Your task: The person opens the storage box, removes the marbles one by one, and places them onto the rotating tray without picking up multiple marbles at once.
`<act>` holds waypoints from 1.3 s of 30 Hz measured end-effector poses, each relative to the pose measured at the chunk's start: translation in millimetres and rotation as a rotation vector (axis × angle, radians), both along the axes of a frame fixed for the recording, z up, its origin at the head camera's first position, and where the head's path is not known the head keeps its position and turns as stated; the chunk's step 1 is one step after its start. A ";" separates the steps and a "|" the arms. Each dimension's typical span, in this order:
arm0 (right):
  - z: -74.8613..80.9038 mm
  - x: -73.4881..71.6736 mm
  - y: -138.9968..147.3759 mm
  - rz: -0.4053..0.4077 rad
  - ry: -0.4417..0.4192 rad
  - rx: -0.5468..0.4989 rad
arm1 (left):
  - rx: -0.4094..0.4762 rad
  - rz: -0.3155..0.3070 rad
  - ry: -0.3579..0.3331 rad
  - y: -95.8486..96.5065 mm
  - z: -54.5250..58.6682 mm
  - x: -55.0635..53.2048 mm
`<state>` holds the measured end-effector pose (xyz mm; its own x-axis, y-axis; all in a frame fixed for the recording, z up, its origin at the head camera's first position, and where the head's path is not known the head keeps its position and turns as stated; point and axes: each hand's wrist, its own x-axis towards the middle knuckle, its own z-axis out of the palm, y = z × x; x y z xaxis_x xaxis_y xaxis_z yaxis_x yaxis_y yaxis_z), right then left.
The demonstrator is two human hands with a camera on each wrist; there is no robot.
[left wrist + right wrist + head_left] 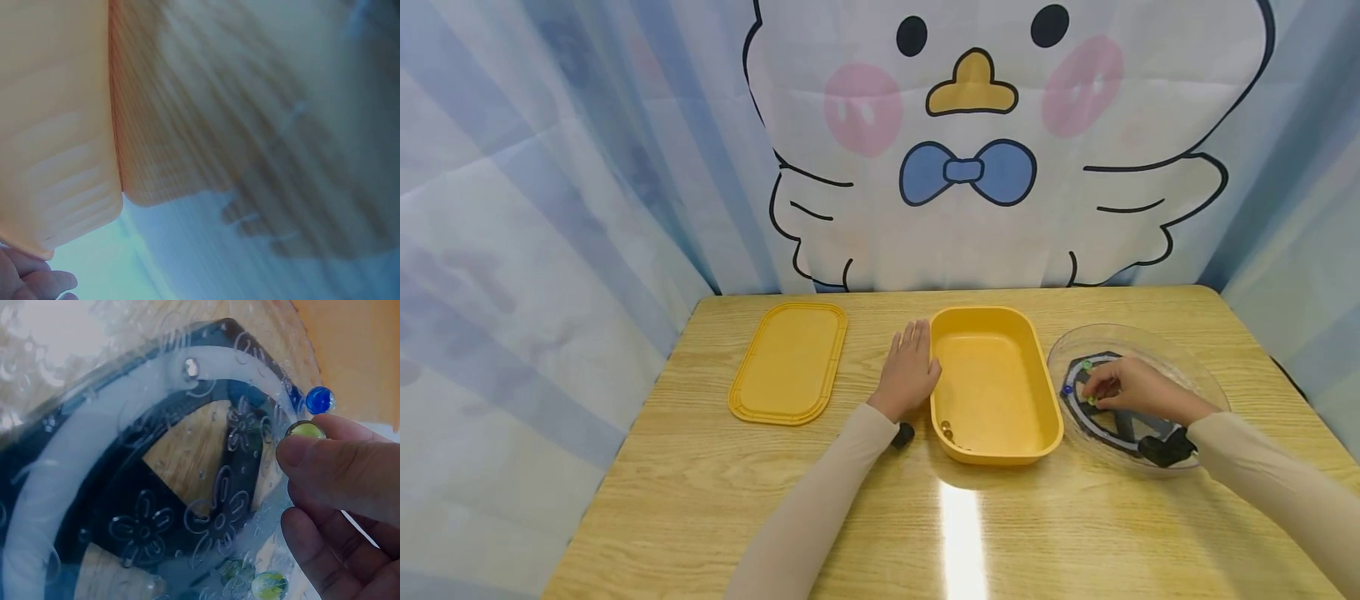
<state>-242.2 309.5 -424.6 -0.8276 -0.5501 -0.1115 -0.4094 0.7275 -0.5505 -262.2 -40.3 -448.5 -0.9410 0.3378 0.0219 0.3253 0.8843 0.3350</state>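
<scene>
My right hand point(1138, 390) is over a clear round dish point(1195, 371) with embossed flowers. In the right wrist view its thumb and a finger pinch a yellow-green marble point(306, 430). A blue marble point(320, 401) lies just beyond the fingertips, and another green-yellow marble point(270, 585) shows below them. My left hand point(910, 372) touches the left side of a deep yellow bin point(1051, 400) with its fingers straight. Small gold-brown marbles point(947, 427) lie in the bin's near left corner. The left wrist view shows the bin's outer wall point(56, 125) and fingertips point(53, 284).
A flat yellow lid point(788, 362) lies left of the bin on the wooden table point(685, 492). A dark shape with a pale curved band point(137, 378) shows through the dish. Behind the table hangs a curtain point(962, 242) with a cartoon bird.
</scene>
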 end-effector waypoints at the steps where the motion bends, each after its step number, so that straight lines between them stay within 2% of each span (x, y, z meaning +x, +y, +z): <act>1: -0.6 -0.1 -0.1 0.000 0.002 0.002 | -0.001 0.000 -0.001 0.1 0.2 0.0; 9: -3.1 -2.0 0.5 -0.001 -0.011 0.030 | -0.004 -0.006 0.013 0.5 0.4 -0.4; 15: 2.5 -1.6 -1.0 0.005 -0.007 0.065 | -0.002 -0.007 0.005 0.4 -0.1 -1.0; 21: 25.1 -3.3 -6.7 0.008 0.086 0.155 | -0.006 -0.008 0.000 -0.4 0.5 -0.8; 28: 61.4 -6.8 -31.4 0.015 0.194 0.093 | -0.016 -0.005 0.005 -0.9 2.4 0.1; 33: 72.8 -9.2 -61.6 0.050 0.140 0.040 | -0.020 0.002 -0.004 -0.9 3.4 0.9; 39: 60.7 -13.3 -97.1 0.153 0.046 -0.029 | -0.020 0.004 -0.003 0.3 3.1 1.3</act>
